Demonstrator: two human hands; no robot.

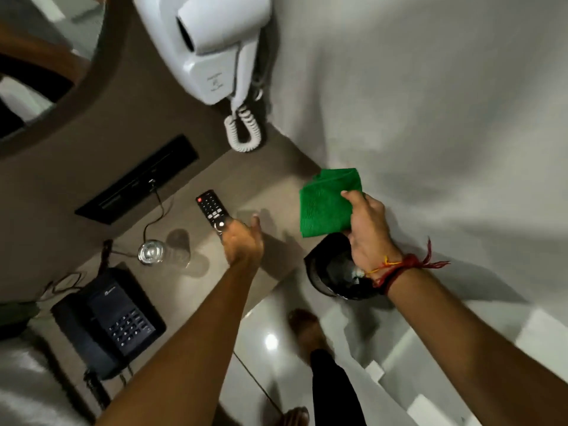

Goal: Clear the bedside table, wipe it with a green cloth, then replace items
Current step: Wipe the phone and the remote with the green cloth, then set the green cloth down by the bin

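Note:
My left hand [242, 239] grips the lower end of a black TV remote [210, 207] over the beige bedside table [246, 186]; whether the remote touches the top is unclear. My right hand [368, 233], with red thread at the wrist, holds a folded green cloth [325, 204] above the table's right end. A clear drinking glass [152, 253] stands upright left of the remote. A dark blue desk phone [107, 321] sits at the table's near left.
A black waste bin [332, 272] stands on the glossy floor right of the table, under my right wrist. A white wall-mounted hair dryer [215, 50] with coiled cord hangs above. A black socket panel [138, 179] lines the back wall. My feet are below.

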